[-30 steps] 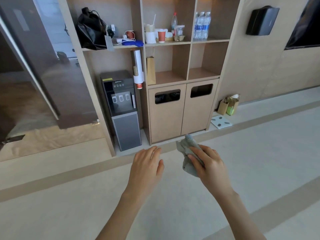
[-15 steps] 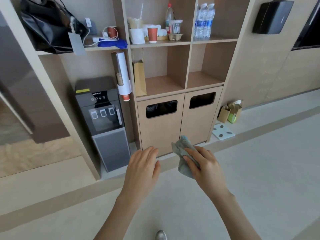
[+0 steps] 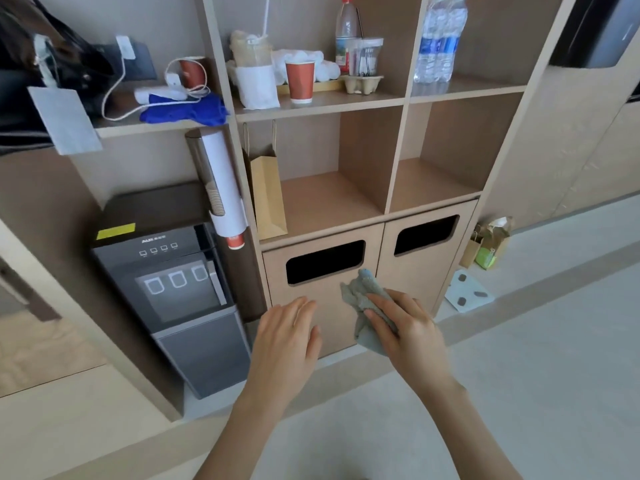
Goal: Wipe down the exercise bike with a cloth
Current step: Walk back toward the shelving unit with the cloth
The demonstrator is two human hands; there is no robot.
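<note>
A crumpled grey-green cloth (image 3: 360, 296) is held in my right hand (image 3: 405, 330), whose fingers curl round it in front of the wooden cabinet's left bin door (image 3: 311, 296). My left hand (image 3: 287, 344) hovers beside it, palm down with its fingers straight and nothing in it. No exercise bike is in view.
A tall wooden shelf unit (image 3: 398, 98) fills the view, with cups, bottles and a paper bag (image 3: 268, 199) on its shelves. A grey water dispenser (image 3: 173, 289) stands at the left. Two black bin slots (image 3: 325, 261) open in the lower doors. Small bags (image 3: 488, 244) and a scale (image 3: 467, 294) sit on the floor at right.
The shelf unit has come much closer and fills more of the view. Both hands kept their pose, with the cloth still in my right hand.
</note>
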